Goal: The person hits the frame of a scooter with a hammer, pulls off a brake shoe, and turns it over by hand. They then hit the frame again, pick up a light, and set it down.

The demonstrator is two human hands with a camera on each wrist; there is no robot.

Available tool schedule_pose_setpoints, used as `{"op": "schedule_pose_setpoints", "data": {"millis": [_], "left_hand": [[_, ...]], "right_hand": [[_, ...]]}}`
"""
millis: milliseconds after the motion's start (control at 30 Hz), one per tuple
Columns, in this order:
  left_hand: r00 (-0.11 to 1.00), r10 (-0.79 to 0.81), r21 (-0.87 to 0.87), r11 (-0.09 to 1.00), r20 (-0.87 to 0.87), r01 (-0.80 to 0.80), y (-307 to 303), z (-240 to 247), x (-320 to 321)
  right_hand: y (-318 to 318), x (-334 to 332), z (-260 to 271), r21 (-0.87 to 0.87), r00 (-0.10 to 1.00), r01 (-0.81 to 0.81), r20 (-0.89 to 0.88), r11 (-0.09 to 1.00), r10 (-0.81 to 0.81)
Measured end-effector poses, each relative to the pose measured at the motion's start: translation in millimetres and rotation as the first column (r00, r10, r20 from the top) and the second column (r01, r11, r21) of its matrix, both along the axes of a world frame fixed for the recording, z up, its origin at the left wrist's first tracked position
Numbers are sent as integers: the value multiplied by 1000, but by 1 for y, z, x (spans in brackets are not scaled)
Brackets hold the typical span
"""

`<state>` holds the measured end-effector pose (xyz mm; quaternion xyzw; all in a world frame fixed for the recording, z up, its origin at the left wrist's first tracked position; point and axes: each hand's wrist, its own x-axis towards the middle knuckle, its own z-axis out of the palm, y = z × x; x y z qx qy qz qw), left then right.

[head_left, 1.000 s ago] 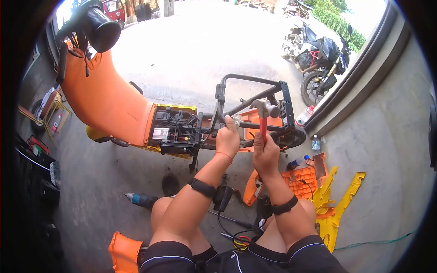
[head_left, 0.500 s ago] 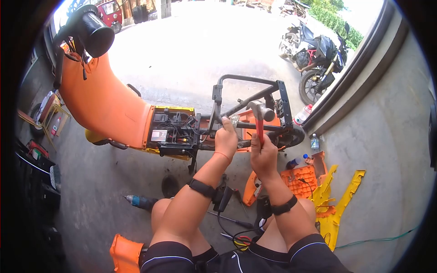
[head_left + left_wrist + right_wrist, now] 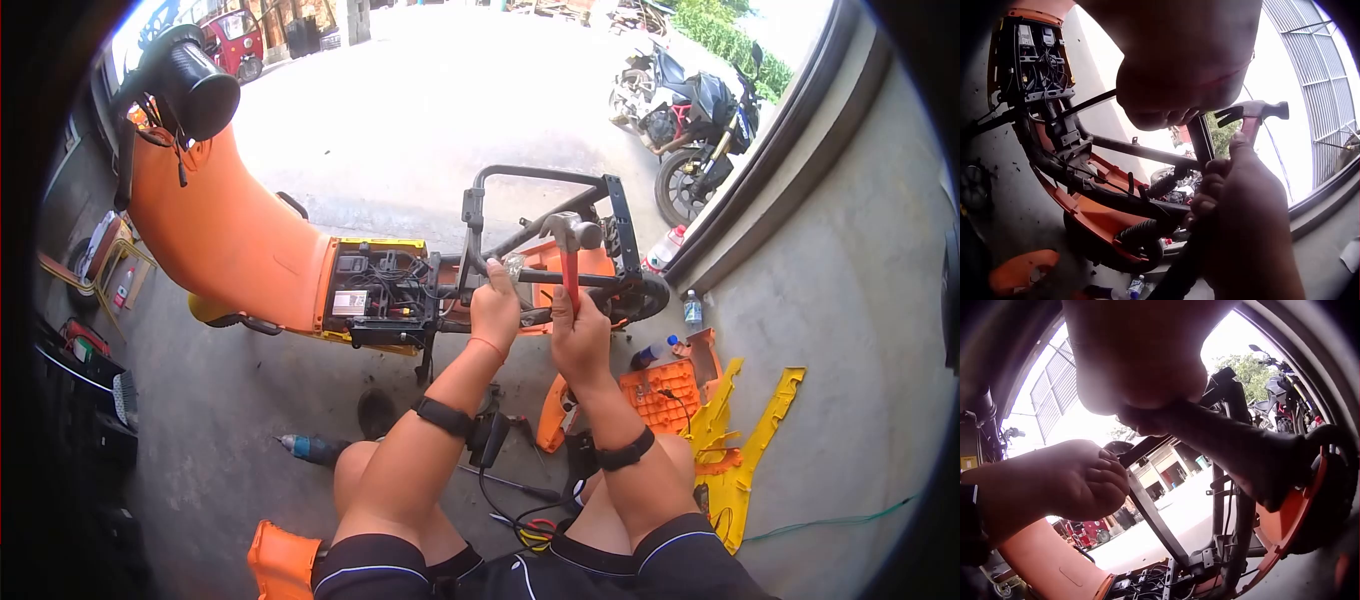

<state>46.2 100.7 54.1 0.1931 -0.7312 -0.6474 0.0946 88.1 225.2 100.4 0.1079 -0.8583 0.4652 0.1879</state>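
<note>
My right hand [image 3: 582, 345] grips a claw hammer [image 3: 571, 262] upright by its handle. Its steel head [image 3: 1259, 111] and red neck rise above the fist, and the dark lower grip [image 3: 1229, 440] runs out below it. My left hand [image 3: 493, 315] is beside it on the left, fingers curled and thumb up. At that thumb a small crinkled clear piece, like plastic, shows [image 3: 514, 267]; the fingers hide the rest of it. Both hands are in front of the black tubular rear frame [image 3: 530, 172] of a partly stripped orange scooter [image 3: 235, 235].
Orange panels [image 3: 660, 392] and yellow panels [image 3: 765, 440] lie on the floor to the right, near bottles [image 3: 692, 308]. A blue power drill [image 3: 312, 449] lies left of my knees. Black cables [image 3: 500, 515] hang between my legs. A motorcycle [image 3: 690, 125] stands outside.
The head view has shifted slightly, so the scene sits a little further left. The hammer head is slightly higher. Both hands keep their positions almost unchanged.
</note>
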Motion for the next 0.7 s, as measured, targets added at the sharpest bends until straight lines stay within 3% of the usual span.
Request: {"op": "schedule_pose_setpoints", "data": {"millis": [33, 100, 167, 300, 367, 433, 567, 633, 700], "left_hand": [[1000, -3, 3, 1000, 3, 3, 0, -6, -1], [1000, 0, 64, 998, -30, 1, -2, -2, -1], [998, -45, 23, 999, -44, 46, -3, 14, 3], [999, -8, 17, 1000, -53, 9, 2, 10, 9], [1000, -15, 59, 998, -23, 17, 1, 11, 7], [998, -44, 34, 998, -43, 45, -1, 7, 1], [998, -54, 85, 995, -37, 57, 0, 4, 7], [998, -52, 243, 969, 22, 46, 0, 8, 4], [999, -35, 155, 987, -39, 41, 0, 5, 1]], "right_hand": [[1, 3, 4, -59, 998, -29, -62, 998, 25], [7, -4, -6, 42, 998, -22, -54, 999, 24], [9, -13, -12, 98, 997, -17, 76, 995, 10], [3, 5, 5, -46, 996, -68, -61, 997, 65], [9, -8, -8, 231, 999, -53, 18, 972, 50], [6, -10, -6, 92, 994, -34, 110, 995, 24], [1, -1, -4, -61, 998, -57, 31, 996, 59], [0, -11, -5, 258, 999, -45, 38, 965, 36], [-3, -7, 0, 164, 998, -40, 45, 986, 33]]}}
